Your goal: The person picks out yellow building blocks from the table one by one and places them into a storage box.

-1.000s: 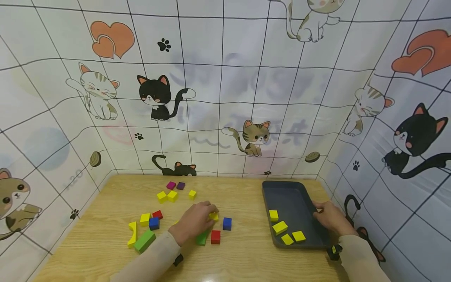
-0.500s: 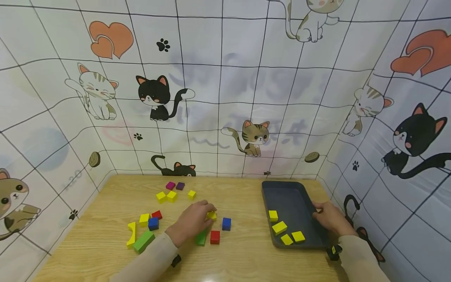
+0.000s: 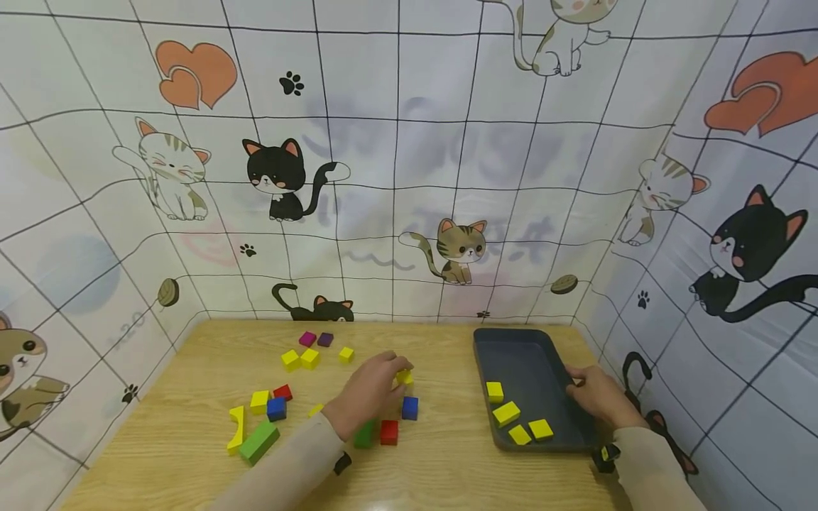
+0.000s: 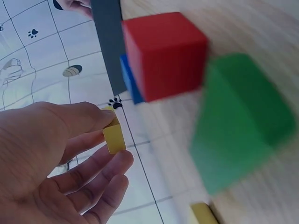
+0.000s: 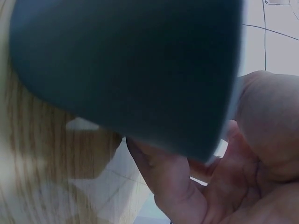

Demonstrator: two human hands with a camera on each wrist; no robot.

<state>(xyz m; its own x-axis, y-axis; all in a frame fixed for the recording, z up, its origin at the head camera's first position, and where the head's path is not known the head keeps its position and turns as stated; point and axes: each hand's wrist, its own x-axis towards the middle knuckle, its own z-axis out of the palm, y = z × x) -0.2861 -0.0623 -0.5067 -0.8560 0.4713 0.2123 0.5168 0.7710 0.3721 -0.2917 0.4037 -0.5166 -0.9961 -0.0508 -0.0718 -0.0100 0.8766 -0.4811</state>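
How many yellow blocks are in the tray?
4. One yellow block by the left wall of the tray, a second nearer the person, a third and fourth at the near end. The left hand pinches another yellow block outside it.

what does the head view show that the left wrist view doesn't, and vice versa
Only the head view shows the magenta block, the yellow arch block and the four yellow blocks inside the tray. Only the left wrist view shows the palm side of the left hand. Both show that hand pinching a yellow block, plus a red cube, green block, blue cube, right hand and tray.
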